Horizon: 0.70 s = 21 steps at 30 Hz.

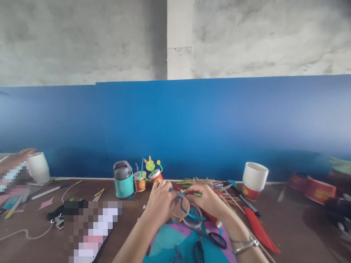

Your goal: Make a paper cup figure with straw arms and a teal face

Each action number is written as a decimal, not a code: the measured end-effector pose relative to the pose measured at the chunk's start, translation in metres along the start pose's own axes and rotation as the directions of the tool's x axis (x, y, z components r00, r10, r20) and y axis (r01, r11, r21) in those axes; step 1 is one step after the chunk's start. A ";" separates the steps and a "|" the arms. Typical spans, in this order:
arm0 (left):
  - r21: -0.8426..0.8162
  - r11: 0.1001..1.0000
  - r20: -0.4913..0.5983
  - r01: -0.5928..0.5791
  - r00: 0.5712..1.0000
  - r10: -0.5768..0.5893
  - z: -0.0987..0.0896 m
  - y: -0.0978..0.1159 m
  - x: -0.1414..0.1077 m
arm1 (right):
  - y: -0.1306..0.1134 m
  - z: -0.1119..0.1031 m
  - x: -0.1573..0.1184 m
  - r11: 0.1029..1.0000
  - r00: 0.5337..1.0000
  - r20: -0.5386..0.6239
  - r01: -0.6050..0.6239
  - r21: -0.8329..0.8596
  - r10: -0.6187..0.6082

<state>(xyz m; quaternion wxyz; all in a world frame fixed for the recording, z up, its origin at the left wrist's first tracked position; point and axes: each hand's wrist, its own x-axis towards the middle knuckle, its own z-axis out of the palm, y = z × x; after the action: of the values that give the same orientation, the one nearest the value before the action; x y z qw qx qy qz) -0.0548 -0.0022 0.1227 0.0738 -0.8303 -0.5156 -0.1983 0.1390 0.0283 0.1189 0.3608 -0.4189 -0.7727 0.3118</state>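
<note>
Between my hands a small paper cup (179, 212) lies tipped with its round, tan face towards me. My left hand (161, 199) has its fingers closed at the cup's upper left side. Pinched at its top is the blue pipe cleaner (184, 204), with my right hand (204, 199) on it; the strip bends down across the cup. My fingertips partly hide where strip and cup meet. Just right of the cup is a clear tape roll (195, 218). Black-handled scissors (218, 240) rest on blue and purple sheets (167, 241) below my hands.
Behind my left hand stand a teal lidded container (124, 186) and two decorated red cups (140, 182). Colourful pipe cleaners (200, 180) lie behind my right hand. Stacked white cups (255, 179) and a red pointed piece (259, 230) are right. At far left, another person's hand (27, 151) touches a white cup.
</note>
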 end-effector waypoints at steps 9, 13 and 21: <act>0.115 0.991 -0.014 0.065 0.998 -0.064 0.009 0.013 -0.003 | -0.016 0.018 -0.002 0.972 0.994 -0.098 0.020 -0.232 -0.044; 0.106 0.988 -0.017 0.115 0.993 -0.114 0.010 0.018 -0.003 | -0.014 0.023 -0.001 0.987 0.994 -0.113 -0.014 -0.159 -0.004; 0.065 0.986 -0.016 0.151 0.988 -0.151 0.009 0.024 -0.003 | -0.014 0.027 -0.001 0.969 0.987 -0.156 0.003 -0.245 -0.042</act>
<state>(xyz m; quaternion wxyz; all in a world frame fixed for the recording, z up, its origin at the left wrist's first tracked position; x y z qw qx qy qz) -0.0323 -0.0126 0.1154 0.0886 -0.7849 -0.5828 -0.1907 0.1111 0.0160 0.1149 0.3706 -0.4751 -0.7785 0.1756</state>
